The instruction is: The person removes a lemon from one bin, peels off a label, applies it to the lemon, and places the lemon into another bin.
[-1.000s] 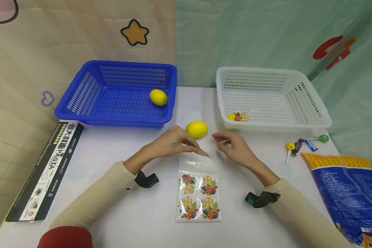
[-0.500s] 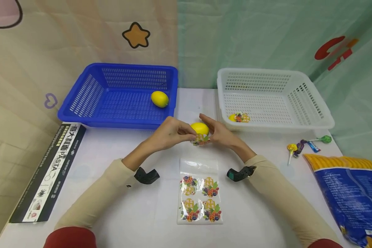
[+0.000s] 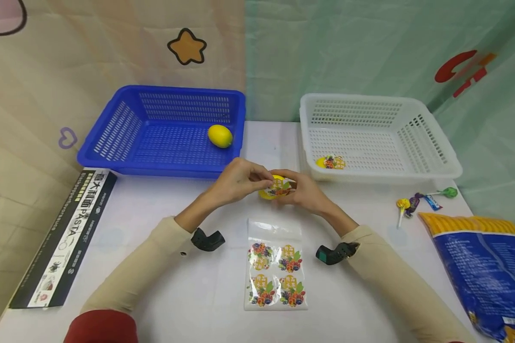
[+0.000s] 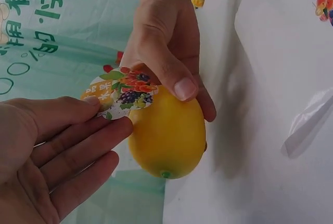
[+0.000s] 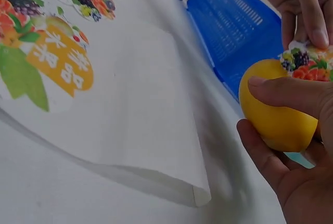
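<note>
In hands [image 3: 240,181] [image 3: 307,193], sticker [image 4: 124,91] pinched, lemon [image 4: 167,138] gripped

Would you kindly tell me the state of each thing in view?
Left hand: pinching loose sticker
Right hand: gripping held lemon
Loose sticker: overlapping held lemon, contact unclear
Sticker sheet: four stickers on it, one end curled
Blue basket: holding one lemon, no sticker showing
White basket: holding one stickered lemon
Candies: apparently wrapped
Pasta box: lying down, seal unclear
Blue bag: lying down, opening unseen
</note>
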`<move>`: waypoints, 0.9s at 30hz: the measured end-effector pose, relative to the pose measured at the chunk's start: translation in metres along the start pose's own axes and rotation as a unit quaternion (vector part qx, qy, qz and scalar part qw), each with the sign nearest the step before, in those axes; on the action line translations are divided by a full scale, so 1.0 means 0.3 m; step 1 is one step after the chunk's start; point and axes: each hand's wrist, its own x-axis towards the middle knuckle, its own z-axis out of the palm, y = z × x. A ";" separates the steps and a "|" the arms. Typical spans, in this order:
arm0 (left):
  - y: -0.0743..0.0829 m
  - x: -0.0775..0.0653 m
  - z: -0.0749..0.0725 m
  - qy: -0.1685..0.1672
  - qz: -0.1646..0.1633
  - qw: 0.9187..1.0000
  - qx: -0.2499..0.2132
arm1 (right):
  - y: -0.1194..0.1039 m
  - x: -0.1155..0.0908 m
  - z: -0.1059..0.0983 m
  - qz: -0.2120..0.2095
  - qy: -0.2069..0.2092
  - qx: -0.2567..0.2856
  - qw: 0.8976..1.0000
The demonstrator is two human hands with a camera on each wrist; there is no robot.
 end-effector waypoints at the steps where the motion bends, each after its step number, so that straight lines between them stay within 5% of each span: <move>1: 0.001 0.000 0.003 -0.002 0.000 1.000 0.003 | -0.004 -0.006 0.003 -0.001 0.000 -0.001 1.000; 17: 0.015 -0.011 0.020 -0.005 0.045 0.996 0.077 | 0.004 -0.046 0.012 -0.007 -0.009 0.037 0.999; 27: 0.000 -0.015 0.026 0.022 0.064 0.993 0.100 | -0.001 -0.053 0.026 0.005 0.010 0.041 0.999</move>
